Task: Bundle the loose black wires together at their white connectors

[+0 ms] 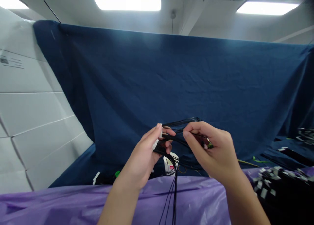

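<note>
In the middle of the scene, just in front of us, two bare hands meet over a bundle of thin black wires (175, 172). Our left hand (144, 156) is narrow, its thumb and fingers closed on two small white connectors (155, 144) at the left end of the wires. Our right hand (216, 149) is narrow too, thumb and forefinger pinched together on the wires to the right of the connectors. Some wires arch between the two hands, and others hang down from near the left hand, passing in front of a purple plastic sheet (73, 207) that crosses the near side from left to right.

Beyond the hanging wires, between our forearms, we see a white cup (167, 166) with a small red mark. To the left, at the far edge of the sheet, lies a dark item with a white end (105, 178), with something green (117, 174) beside it. At near right we find a large heap of black cables with white ends (282, 198), a little blurred. Farther back on the right are a thin yellow strip (247, 163) and a green scrap (260, 160).

Behind everything, we face a wide dark blue cloth (176, 84). Large white boxes (34, 120) rise along the left, and bright lights (127, 4) shine from the ceiling.
</note>
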`<state>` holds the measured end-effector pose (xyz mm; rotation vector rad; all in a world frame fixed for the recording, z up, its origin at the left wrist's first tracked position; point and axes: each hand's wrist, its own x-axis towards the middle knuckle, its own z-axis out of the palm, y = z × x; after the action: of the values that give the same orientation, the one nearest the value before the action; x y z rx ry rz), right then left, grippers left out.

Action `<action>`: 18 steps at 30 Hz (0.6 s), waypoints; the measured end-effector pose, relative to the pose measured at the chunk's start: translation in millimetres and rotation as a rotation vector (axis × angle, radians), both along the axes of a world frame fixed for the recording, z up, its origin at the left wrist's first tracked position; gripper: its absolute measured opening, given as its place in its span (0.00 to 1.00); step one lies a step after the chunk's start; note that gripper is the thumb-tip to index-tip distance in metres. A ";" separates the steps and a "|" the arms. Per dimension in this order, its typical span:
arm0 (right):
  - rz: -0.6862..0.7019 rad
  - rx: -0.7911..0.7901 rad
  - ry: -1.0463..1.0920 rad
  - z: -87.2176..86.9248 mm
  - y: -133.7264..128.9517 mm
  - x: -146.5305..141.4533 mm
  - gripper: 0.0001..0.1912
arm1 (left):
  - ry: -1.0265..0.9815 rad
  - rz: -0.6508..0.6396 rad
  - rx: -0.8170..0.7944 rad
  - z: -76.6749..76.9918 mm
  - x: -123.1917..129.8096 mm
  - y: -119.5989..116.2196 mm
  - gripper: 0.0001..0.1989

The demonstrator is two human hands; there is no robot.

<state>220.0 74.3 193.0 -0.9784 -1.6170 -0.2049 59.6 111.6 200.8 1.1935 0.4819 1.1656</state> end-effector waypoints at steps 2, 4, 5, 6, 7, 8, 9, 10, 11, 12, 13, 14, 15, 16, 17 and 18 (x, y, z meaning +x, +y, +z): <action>-0.012 -0.008 -0.009 -0.3 -0.1 -0.8 0.05 | 0.010 -0.012 0.003 -1.2 -1.0 1.1 0.16; -0.019 -0.006 -0.005 -0.5 -0.5 -0.8 0.05 | 0.020 -0.020 0.002 -2.0 -1.7 1.7 0.17; -0.021 -0.003 -0.002 -0.6 -0.7 -0.6 0.05 | 0.024 -0.022 0.003 -2.3 -1.8 1.8 0.17; -0.021 -0.001 0.000 -0.7 -0.9 -0.4 0.04 | 0.025 -0.022 0.004 -2.4 -1.7 1.8 0.17; -0.022 0.000 -0.001 -0.7 -1.1 -0.2 0.04 | 0.025 -0.023 0.004 -2.3 -1.5 1.8 0.17; -0.023 -0.002 -0.002 -0.6 -1.4 -0.1 0.04 | 0.025 -0.023 0.003 -2.2 -1.3 1.8 0.17; -0.025 -0.005 -0.007 -0.5 -1.7 -0.1 0.04 | 0.025 -0.024 0.001 -2.0 -0.9 1.7 0.17; -0.029 -0.007 -0.013 -0.4 -2.1 -0.2 0.04 | 0.023 -0.024 -0.001 -1.8 -0.6 1.6 0.17; -0.034 -0.007 -0.017 -0.3 -2.5 -0.3 0.04 | 0.023 -0.024 -0.002 -1.7 -0.4 1.6 0.17; -0.040 -0.005 -0.023 -0.2 -2.9 -0.6 0.04 | 0.023 -0.025 -0.002 -1.7 -0.2 1.6 0.17; -0.047 -0.001 -0.027 -0.1 -3.4 -0.8 0.05 | 0.024 -0.025 -0.002 -1.9 -0.1 1.6 0.17; -0.054 0.001 -0.031 0.0 -3.8 -0.9 0.05 | 0.024 -0.025 -0.001 -2.1 -0.1 1.7 0.17; -0.063 0.002 -0.034 0.0 -4.2 -1.0 0.05 | 0.024 -0.025 -0.001 -2.4 -0.2 1.9 0.17; -0.074 0.005 -0.036 -0.1 -4.6 -1.1 0.05 | 0.024 -0.024 -0.004 -2.7 -0.3 2.0 0.17; -0.087 0.010 -0.038 -0.2 -4.9 -1.1 0.05 | 0.023 -0.024 -0.005 -3.0 -0.4 2.2 0.17; -0.099 0.013 -0.043 -0.3 -5.2 -1.1 0.04 | 0.022 -0.025 -0.006 -3.3 -0.5 2.4 0.17</action>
<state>218.9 69.1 192.7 -1.0518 -1.6056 -0.3052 59.1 114.0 197.5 1.2050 0.4855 1.1297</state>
